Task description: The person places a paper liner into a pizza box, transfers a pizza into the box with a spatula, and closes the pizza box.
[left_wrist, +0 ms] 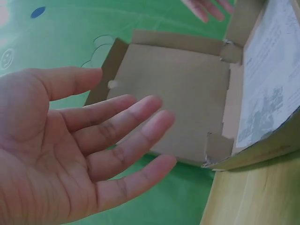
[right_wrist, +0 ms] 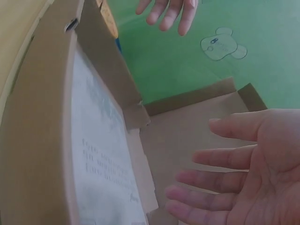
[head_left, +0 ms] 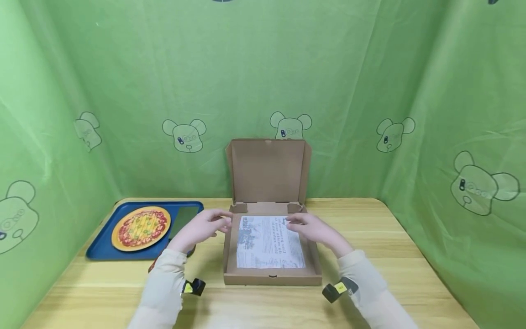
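Note:
A brown cardboard pizza box (head_left: 273, 279) stands on the table with its lid (head_left: 269, 171) raised at the back. Flat on its floor lies a printed sheet of paper (head_left: 267, 246). Over the box's left edge hovers my left hand (head_left: 205, 227), its fingers spread and holding nothing in the left wrist view (left_wrist: 89, 140). Above the right side of the paper is my right hand (head_left: 314, 228); the right wrist view shows its extended fingers (right_wrist: 206, 199) with nothing between them. Neither hand visibly grips the box or the paper.
On the left, a blue tray (head_left: 96, 246) carries a pizza (head_left: 141, 228) and a dark flat blade-like piece (head_left: 183, 217), partly hidden by my left hand. A red-handled item (head_left: 152, 266) shows beneath my left forearm. Green curtains (head_left: 246, 68) enclose the wooden table (head_left: 370, 237).

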A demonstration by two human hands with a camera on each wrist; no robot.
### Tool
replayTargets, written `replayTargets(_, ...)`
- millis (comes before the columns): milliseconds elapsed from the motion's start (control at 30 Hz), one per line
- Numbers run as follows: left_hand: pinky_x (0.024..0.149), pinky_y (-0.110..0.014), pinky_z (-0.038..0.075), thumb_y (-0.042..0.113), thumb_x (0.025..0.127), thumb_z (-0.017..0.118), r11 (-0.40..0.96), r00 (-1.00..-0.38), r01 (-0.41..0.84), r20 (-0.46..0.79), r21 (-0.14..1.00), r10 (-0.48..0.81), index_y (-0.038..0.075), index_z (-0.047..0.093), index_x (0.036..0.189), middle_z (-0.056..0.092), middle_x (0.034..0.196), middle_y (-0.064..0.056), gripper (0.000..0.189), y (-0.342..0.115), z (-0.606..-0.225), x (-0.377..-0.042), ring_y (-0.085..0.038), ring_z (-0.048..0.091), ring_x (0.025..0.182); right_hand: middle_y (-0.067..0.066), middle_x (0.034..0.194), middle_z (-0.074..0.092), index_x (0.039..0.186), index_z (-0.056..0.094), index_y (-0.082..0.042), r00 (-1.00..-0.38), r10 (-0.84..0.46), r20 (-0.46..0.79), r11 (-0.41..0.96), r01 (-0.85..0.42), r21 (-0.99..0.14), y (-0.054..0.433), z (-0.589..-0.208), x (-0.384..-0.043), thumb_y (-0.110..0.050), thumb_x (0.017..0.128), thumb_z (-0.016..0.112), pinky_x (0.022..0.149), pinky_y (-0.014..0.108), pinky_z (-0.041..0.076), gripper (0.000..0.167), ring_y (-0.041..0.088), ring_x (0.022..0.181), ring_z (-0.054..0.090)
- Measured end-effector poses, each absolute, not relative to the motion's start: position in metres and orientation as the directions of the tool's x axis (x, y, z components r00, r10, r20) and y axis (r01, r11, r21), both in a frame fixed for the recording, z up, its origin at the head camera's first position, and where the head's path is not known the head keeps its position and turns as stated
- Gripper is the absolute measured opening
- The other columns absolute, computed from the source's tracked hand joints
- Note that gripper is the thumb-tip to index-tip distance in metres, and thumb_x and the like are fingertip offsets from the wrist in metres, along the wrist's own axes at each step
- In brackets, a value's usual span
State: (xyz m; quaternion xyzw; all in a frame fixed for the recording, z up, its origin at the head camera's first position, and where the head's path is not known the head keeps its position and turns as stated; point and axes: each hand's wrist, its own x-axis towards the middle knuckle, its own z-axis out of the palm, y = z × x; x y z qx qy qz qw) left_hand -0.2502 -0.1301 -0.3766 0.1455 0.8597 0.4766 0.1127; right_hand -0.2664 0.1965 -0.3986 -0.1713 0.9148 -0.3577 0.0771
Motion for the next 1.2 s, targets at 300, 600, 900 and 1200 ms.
replayTargets(300,0.085,-0.035,0.055,0.027,0.102,0.050,0.482,-0.959,0.139,-0.004,0.865,0.284,0.008,0.055,0.135,0.068,0.120,-0.012,0.039,-0.164,-0.369,-0.229,-0.023,0.066,0.106,0.021,0.123,0.064,0.127,0.058,0.002,-0.910,-0.412,0.029,0.635,-0.310,-0.707,0.173,-0.397,-0.260,-0.022,0.097,0.057,0.099,0.050,0.050,0.039,0.036,0.115,0.060)
replayTargets(600,0.097,-0.042,0.054,0.035,0.103,0.048,0.504,-0.977,0.109,-0.001,0.857,0.213,0.007,0.047,0.141,0.063,0.129,-0.018,0.047,-0.215,-0.358,-0.210,-0.031,0.062,0.117,0.029,0.123,0.062,0.126,0.055,0.010,-0.851,-0.517,0.096,0.552,-0.417,-0.722,0.147,-0.403,-0.258,-0.018,0.098,0.055,0.097,0.048,0.052,0.040,0.040,0.112,0.061)
replayTargets(900,0.090,-0.028,0.054,0.044,0.101,0.048,0.452,-0.996,0.067,0.032,0.890,0.084,0.008,0.046,0.142,0.065,0.126,-0.006,0.055,-0.262,-0.351,-0.196,0.002,0.063,0.101,0.017,0.125,0.065,0.130,0.057,-0.001,-0.842,-0.537,0.053,0.539,-0.391,-0.746,0.102,-0.400,-0.247,-0.024,0.099,0.055,0.100,0.047,0.051,0.039,0.032,0.116,0.061)
replayTargets(1200,0.084,-0.023,0.054,0.050,0.100,0.046,0.447,-0.998,0.054,0.058,0.893,0.005,0.008,0.044,0.143,0.065,0.117,0.015,0.060,-0.284,-0.354,-0.193,0.006,0.062,0.098,0.015,0.123,0.065,0.131,0.058,-0.003,-0.806,-0.589,0.054,0.483,-0.405,-0.776,0.057,-0.403,-0.238,-0.026,0.100,0.054,0.099,0.044,0.051,0.039,0.028,0.116,0.061)
